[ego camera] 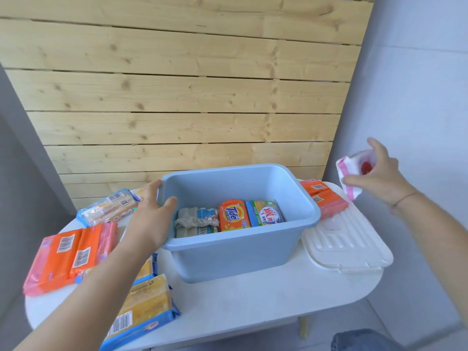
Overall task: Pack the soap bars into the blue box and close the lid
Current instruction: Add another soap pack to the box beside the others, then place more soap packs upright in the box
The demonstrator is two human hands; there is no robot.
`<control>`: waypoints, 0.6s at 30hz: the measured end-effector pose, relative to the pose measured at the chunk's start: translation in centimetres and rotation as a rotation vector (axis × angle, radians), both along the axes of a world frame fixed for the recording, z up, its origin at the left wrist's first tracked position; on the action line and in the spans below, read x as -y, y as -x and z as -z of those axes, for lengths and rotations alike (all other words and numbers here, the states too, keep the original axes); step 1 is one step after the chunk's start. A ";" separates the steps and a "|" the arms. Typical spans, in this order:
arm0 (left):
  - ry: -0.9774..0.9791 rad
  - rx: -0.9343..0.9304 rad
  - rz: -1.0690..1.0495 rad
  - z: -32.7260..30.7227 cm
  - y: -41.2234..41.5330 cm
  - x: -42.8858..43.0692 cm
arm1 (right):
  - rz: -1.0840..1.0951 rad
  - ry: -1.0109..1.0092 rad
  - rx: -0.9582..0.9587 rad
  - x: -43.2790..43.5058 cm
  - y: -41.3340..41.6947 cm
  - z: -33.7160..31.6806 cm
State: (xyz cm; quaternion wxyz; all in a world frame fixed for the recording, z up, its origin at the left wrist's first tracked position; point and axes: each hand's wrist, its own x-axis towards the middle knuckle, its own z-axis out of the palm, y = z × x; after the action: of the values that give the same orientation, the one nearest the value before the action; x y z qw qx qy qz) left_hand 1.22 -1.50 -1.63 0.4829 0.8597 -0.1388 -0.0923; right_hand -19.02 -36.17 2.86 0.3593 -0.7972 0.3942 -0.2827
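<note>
The packing step is in hand: the blue box (238, 239) stands open in the middle of the white table (253, 305), with three wrapped bars side by side on its floor, a grey-and-blue crumpled one (196, 221), an orange Tide bar (234, 216) and a green-and-blue bar (264, 213). The left hand (152, 216) grips the box's left rim, thumb hooked inside and fingers round the outer edge, steadying it. The right hand (377, 173) is raised off to the right of the box, well above the table, fingers closed around a white-and-pink wrapped soap bar (350, 173) with a red mark on it.

By my reading the next move calls for carrying that bar left and down over the box's right wall and setting it into the free floor space behind or in front of the row, or on top of it.

Much is still outside: an orange-and-pink multipack (68, 257) at the left, a clear pack with blue trim (109, 207) behind it, yellow bars in blue wrap (144, 312) at the near left partly under the left forearm, and an orange pack (324, 198) touching the box's right side. The white lid (347, 244) lies flat on the table to the right, with that orange pack resting on its far end, so that pack must be lifted away before the lid can go on
</note>
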 end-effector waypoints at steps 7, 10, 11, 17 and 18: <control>0.005 -0.010 0.024 -0.1 0.0 0.0 | -0.884 -0.300 0.032 -13.2 -7.9 -4.3; 0.050 -0.021 0.035 -0.2 0.0 -0.3 | -0.952 -0.110 -0.238 -18.1 -12.3 -1.1; 0.061 -0.026 0.038 -0.2 0.1 -0.2 | -0.933 -0.050 -0.325 -19.2 -13.3 0.0; -0.039 0.165 0.009 -0.4 0.7 -0.2 | -0.956 -0.064 -0.366 -22.1 -16.0 2.5; -0.048 0.242 0.041 -0.5 0.7 -0.3 | -0.964 -0.002 -0.391 -22.4 -16.2 2.4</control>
State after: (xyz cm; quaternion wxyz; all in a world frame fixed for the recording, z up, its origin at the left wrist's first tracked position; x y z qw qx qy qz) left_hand 0.52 -1.18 -1.17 0.4400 0.8727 -0.2114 -0.0012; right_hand -2.86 -13.81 0.44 0.3690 -0.9259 0.0425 0.0692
